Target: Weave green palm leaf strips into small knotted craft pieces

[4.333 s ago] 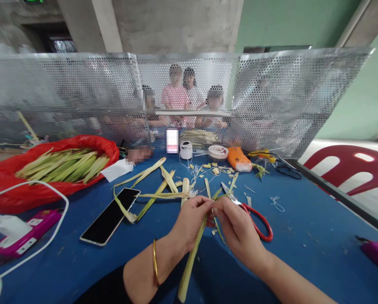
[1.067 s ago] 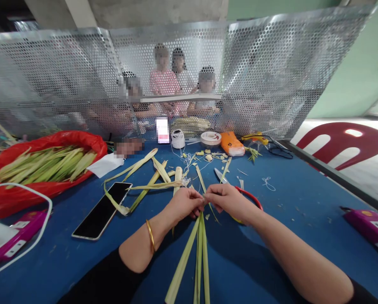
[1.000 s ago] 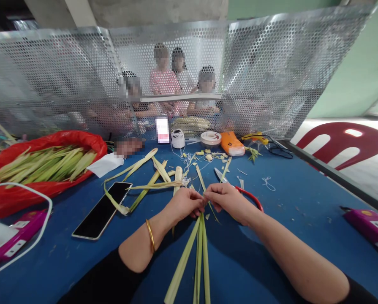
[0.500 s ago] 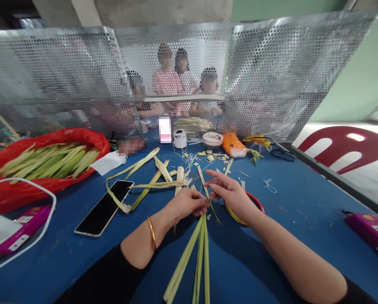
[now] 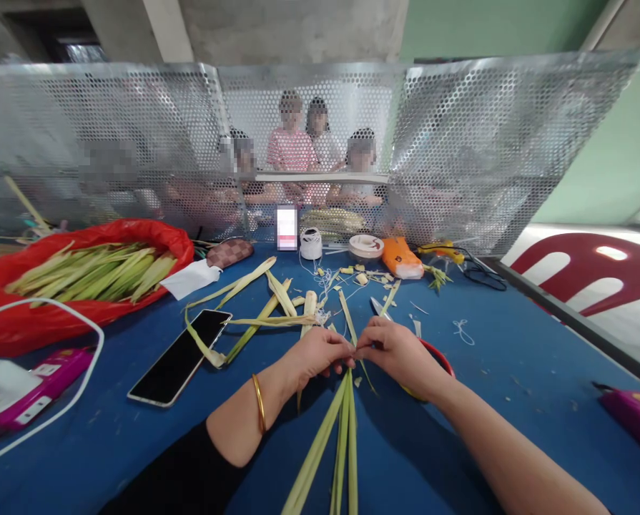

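My left hand pinches the top of several long green leaf strips, which fan out toward the near table edge. Right beside it, my right hand has thumb and fingers pressed together at the strips' gathered top; what those fingertips hold is too small to name. Scissors with a red and yellow handle lie partly hidden under my right hand. Beyond both hands are a pale husk piece, a narrow strip and thin white thread scraps.
Left: a phone, a red bag of leaves and a purple power strip. Behind: a string spool, a tape roll, an orange packet and a perforated screen with people beyond. Right: another power strip.
My right hand's fingers were spread apart and have closed in beside my left fingertips. The left hand still grips the strips. The camera view has tilted up slightly.
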The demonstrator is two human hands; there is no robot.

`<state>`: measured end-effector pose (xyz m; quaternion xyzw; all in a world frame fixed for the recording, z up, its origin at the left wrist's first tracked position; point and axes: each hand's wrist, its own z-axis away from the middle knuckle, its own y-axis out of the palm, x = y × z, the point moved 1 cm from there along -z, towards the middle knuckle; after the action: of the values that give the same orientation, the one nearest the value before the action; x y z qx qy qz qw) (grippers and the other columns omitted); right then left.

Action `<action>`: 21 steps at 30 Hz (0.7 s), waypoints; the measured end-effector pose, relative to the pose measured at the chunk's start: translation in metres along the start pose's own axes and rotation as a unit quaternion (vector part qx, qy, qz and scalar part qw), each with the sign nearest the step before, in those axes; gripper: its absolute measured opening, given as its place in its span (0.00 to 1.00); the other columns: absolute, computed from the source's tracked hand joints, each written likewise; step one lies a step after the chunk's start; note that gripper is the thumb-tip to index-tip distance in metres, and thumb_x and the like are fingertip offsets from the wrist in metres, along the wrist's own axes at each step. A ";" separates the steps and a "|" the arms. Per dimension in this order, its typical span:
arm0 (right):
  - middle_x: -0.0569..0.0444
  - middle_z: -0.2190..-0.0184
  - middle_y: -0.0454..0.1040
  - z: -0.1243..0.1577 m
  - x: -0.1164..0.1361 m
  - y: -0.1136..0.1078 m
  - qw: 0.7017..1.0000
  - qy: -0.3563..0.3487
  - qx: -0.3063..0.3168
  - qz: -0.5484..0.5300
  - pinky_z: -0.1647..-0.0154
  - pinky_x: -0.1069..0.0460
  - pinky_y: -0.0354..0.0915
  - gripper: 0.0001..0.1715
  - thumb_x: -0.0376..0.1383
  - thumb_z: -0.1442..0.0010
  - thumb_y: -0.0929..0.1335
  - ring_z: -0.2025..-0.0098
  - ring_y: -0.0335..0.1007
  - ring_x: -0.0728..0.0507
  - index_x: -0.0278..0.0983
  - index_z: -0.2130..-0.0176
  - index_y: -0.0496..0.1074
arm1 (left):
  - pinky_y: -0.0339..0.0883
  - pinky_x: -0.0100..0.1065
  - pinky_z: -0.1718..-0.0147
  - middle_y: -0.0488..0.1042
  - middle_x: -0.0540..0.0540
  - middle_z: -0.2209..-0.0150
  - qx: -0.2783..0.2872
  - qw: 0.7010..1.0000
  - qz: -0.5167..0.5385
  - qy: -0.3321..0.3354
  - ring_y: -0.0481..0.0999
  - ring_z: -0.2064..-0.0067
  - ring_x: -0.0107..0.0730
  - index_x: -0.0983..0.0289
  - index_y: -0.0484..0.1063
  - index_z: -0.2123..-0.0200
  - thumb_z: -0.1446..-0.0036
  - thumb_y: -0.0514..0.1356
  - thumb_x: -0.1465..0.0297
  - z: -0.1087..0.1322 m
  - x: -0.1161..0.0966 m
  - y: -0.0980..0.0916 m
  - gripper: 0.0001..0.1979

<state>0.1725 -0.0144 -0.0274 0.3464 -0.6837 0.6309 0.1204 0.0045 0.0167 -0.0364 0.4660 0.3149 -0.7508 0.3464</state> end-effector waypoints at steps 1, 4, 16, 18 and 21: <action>0.56 0.71 0.69 0.000 0.001 0.000 1.000 -0.004 -0.001 0.004 0.67 0.53 0.60 0.08 0.31 0.43 0.68 0.68 0.68 0.47 0.39 0.73 0.76 | 0.53 0.25 0.83 0.76 0.52 0.75 0.001 1.000 -0.001 0.003 0.65 0.79 0.21 0.67 0.74 0.77 0.54 0.61 0.65 0.000 0.000 0.000 0.10; 0.56 0.73 0.68 0.002 0.003 -0.001 1.000 -0.013 -0.013 0.002 0.68 0.53 0.59 0.11 0.29 0.43 0.67 0.70 0.66 0.48 0.39 0.75 0.74 | 0.52 0.25 0.83 0.76 0.53 0.74 -0.004 1.000 0.006 0.010 0.65 0.79 0.21 0.67 0.75 0.75 0.55 0.61 0.65 -0.002 0.003 -0.002 0.10; 0.56 0.70 0.73 -0.001 -0.004 0.004 0.975 0.057 0.008 -0.216 0.67 0.52 0.64 0.06 0.33 0.43 0.64 0.70 0.70 0.47 0.38 0.68 0.71 | 0.49 0.24 0.85 0.68 0.45 0.82 -0.027 0.999 0.026 0.021 0.63 0.81 0.21 0.65 0.71 0.75 0.62 0.67 0.70 -0.005 0.004 -0.002 0.09; 0.56 0.68 0.74 -0.002 -0.004 0.011 0.955 0.094 -0.018 -0.282 0.68 0.52 0.66 0.08 0.32 0.42 0.61 0.72 0.72 0.48 0.38 0.64 0.68 | 0.53 0.25 0.83 0.69 0.46 0.82 -0.025 0.999 0.015 0.044 0.65 0.80 0.22 0.64 0.69 0.77 0.62 0.66 0.71 -0.007 0.006 -0.003 0.08; 0.56 0.70 0.75 -0.003 -0.006 0.021 0.963 0.087 0.004 -0.255 0.69 0.52 0.66 0.11 0.29 0.43 0.59 0.74 0.72 0.48 0.39 0.63 0.67 | 0.60 0.26 0.78 0.71 0.46 0.80 -0.025 0.994 -0.025 0.102 0.68 0.78 0.24 0.64 0.70 0.76 0.60 0.65 0.73 -0.012 0.011 -0.006 0.06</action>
<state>0.1632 -0.0104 -0.0470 0.4539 -0.5567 0.6098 0.3351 0.0018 0.0270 -0.0502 0.5232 0.3788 -0.6997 0.3052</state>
